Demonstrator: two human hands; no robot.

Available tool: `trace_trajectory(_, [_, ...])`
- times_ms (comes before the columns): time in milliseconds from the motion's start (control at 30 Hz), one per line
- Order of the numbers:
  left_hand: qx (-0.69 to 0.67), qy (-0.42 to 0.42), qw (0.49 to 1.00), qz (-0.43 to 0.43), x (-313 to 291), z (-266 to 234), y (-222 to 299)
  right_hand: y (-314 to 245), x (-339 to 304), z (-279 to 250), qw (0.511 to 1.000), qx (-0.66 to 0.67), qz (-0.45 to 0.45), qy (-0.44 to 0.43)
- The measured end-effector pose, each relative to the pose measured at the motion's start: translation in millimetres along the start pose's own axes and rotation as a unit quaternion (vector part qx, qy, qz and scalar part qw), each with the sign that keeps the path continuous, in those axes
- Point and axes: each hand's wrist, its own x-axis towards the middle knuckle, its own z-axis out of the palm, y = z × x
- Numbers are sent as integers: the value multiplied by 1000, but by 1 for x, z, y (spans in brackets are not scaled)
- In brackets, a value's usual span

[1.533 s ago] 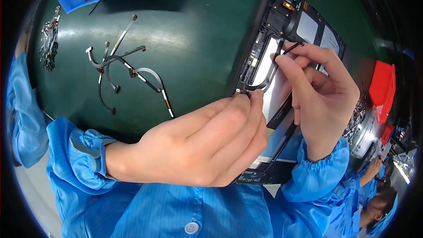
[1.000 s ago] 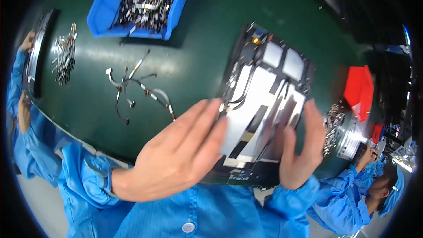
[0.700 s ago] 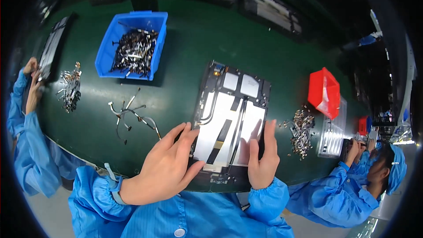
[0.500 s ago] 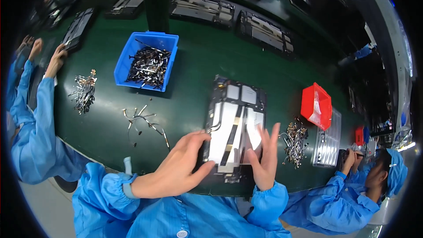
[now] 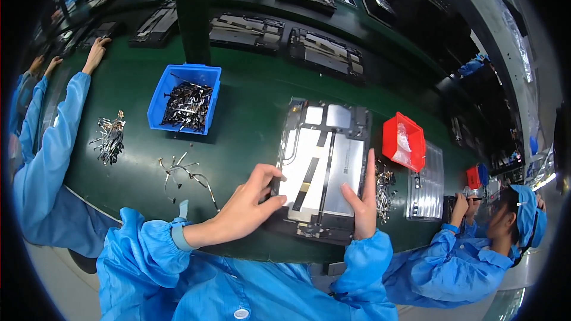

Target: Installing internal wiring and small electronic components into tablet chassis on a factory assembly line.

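Note:
Between my two hands is an opened tablet (image 5: 348, 163), its silver battery plates, black flat cables and black rim showing. It is tilted, its lower end toward me. My left hand (image 5: 241, 211) pinches its left edge, thumb and fingertips on the front. My right hand (image 5: 364, 208) holds the right edge, thumb on the front and fingers along the side. To the left of the tablet lie a few loose flex cables (image 5: 189, 172) on the green bench. Partly behind my right hand is a pile of small cables (image 5: 385, 193).
A blue bin (image 5: 211, 110) full of small cables stands to the left. Beyond it lies another cable pile (image 5: 109, 139). On the right are a red bin (image 5: 389, 139) and a clear plastic tray (image 5: 433, 196). More opened tablets (image 5: 247, 32) line the back; co-workers sit both sides.
The tablet has been tilted and turned slightly, its right side now facing up more. My right hand has moved from above its front to its right edge and grips it. The view has shifted.

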Motion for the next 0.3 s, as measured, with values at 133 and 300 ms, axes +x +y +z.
trace_trajectory(133, [199, -26, 973, 114, -10, -13, 63, -37, 50, -40, 992, -101, -63, -52])
trace_trajectory(300, [257, 205, 918, 221, 20, -123, 138, -141, 117, -46, 990, 39, 93, 102])
